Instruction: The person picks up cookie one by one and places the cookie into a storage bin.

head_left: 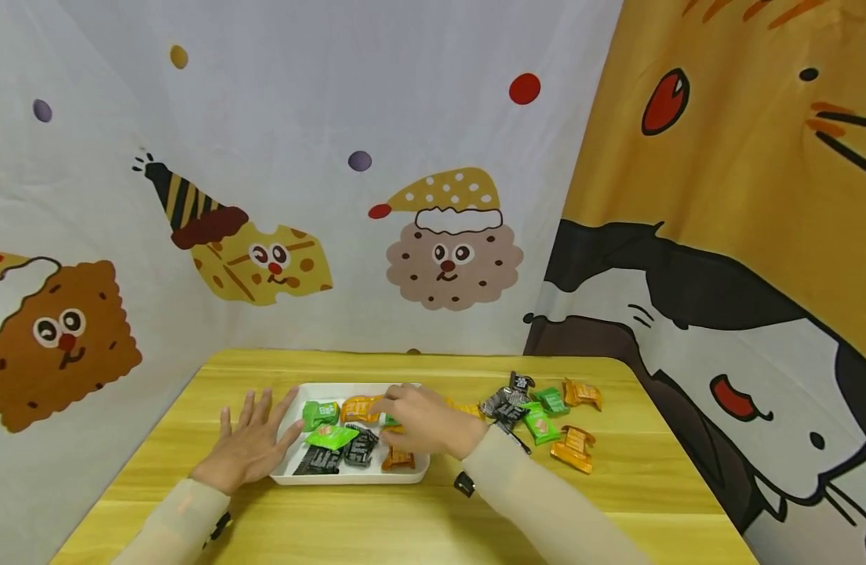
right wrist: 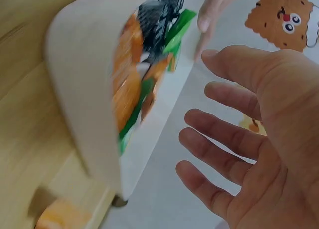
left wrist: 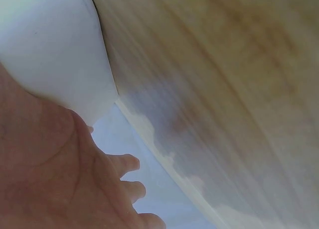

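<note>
White tray walls surround wrapped sweets; more sweets lie rightward on the surface. My left hand spreads wide, empty, by the left end; my right hand, fingers loosely parted, empty, hovers over the right. A light touch should suit.

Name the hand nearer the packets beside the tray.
Right: the right hand is over the tray, at the end nearest those packets; the left hand is at the opposite end.

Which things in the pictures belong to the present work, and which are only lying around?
Probably part of the work:
white tray
packets inside it
loose packets right of it
left hand
right hand

Merely surroundings:
table
printed cloth
</note>
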{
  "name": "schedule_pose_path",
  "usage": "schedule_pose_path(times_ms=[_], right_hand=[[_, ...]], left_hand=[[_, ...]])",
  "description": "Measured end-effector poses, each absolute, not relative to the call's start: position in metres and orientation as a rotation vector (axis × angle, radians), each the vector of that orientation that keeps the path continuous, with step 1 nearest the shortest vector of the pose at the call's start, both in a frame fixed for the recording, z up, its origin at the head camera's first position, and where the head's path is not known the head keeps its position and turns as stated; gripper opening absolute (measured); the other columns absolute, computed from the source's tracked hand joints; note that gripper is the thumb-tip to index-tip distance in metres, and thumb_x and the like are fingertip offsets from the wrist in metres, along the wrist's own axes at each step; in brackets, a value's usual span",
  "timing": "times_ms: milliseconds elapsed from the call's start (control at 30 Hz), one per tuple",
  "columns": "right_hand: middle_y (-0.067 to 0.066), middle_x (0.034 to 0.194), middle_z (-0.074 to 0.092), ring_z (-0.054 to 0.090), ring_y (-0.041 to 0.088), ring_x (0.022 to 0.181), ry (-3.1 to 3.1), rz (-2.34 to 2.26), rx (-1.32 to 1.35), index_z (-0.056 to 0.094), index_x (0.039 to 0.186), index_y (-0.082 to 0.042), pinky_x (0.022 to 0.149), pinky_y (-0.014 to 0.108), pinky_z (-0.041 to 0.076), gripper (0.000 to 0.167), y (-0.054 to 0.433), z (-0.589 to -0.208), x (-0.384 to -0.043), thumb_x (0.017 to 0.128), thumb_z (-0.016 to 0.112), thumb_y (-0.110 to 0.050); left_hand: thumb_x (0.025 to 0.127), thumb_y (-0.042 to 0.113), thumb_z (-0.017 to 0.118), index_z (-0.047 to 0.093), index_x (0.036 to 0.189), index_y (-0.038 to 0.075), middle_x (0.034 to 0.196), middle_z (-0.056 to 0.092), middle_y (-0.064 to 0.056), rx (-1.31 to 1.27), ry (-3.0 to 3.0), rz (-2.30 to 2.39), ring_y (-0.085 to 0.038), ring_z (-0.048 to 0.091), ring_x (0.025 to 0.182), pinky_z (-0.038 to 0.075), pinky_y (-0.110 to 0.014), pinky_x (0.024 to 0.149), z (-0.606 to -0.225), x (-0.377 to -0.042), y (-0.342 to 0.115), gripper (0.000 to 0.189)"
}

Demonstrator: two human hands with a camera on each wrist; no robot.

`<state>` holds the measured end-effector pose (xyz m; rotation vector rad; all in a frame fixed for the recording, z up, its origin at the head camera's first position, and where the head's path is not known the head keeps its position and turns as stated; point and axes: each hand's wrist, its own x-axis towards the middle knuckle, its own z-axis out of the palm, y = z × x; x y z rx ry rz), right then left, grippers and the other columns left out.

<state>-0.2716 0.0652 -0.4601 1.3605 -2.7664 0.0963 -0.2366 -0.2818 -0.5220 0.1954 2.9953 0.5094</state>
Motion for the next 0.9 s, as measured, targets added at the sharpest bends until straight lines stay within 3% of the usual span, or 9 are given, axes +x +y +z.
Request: schedule_pose_path(times_ms=[100, 300, 533, 900], right_hand=[[0.004, 0.15, 0.078, 0.077, 0.02, 0.13, -2.785, 0.159, 1.327, 0.074, 0.157, -0.019, 0.112, 0.035, 0.066, 0.047, 0.084, -0.462, -0.272, 0.113, 0.081, -0.035], [0.005, 0.152, 0.076, 0.076, 0.023, 0.136, -2.786, 0.275, 1.24, 0.075, 0.155, -0.018, 0.116, 0.043, 0.066, 0.045, 0.122, -0.465, -0.273, 0.113, 0.082, -0.032], [0.007, 0.151, 0.076, 0.076, 0.027, 0.133, -2.793, 0.341, 1.098, 0.077, 0.152, -0.016, 0.11, 0.049, 0.068, 0.043, 0.166, -0.474, -0.277, 0.111, 0.084, -0.028], [0.013, 0.154, 0.073, 0.074, 0.036, 0.137, -2.844, 0.405, 0.915, 0.074, 0.155, -0.013, 0.111, 0.06, 0.066, 0.045, 0.236, -0.488, -0.289, 0.112, 0.082, -0.024]], left_hand=[[0.124, 0.064, 0.037, 0.018, 0.189, 0.022, 0.19, 0.007, -0.04, 0.188, 2.987, 0.514, -0.072, -0.003, 0.174, -0.01, -0.095, 0.131, -0.522, -0.236, -0.282, 0.08], [0.123, 0.066, 0.038, 0.019, 0.188, 0.021, 0.19, 0.006, -0.04, 0.185, 2.989, 0.532, -0.071, -0.003, 0.174, -0.011, -0.096, 0.131, -0.522, -0.235, -0.283, 0.081], [0.123, 0.065, 0.04, 0.018, 0.189, 0.022, 0.19, 0.006, -0.04, 0.189, 2.994, 0.543, -0.072, -0.003, 0.174, -0.011, -0.096, 0.13, -0.523, -0.237, -0.283, 0.082], [0.122, 0.066, 0.043, 0.02, 0.188, 0.022, 0.191, 0.009, -0.037, 0.186, 3.015, 0.525, -0.071, -0.001, 0.175, -0.008, -0.096, 0.131, -0.526, -0.238, -0.282, 0.083]])
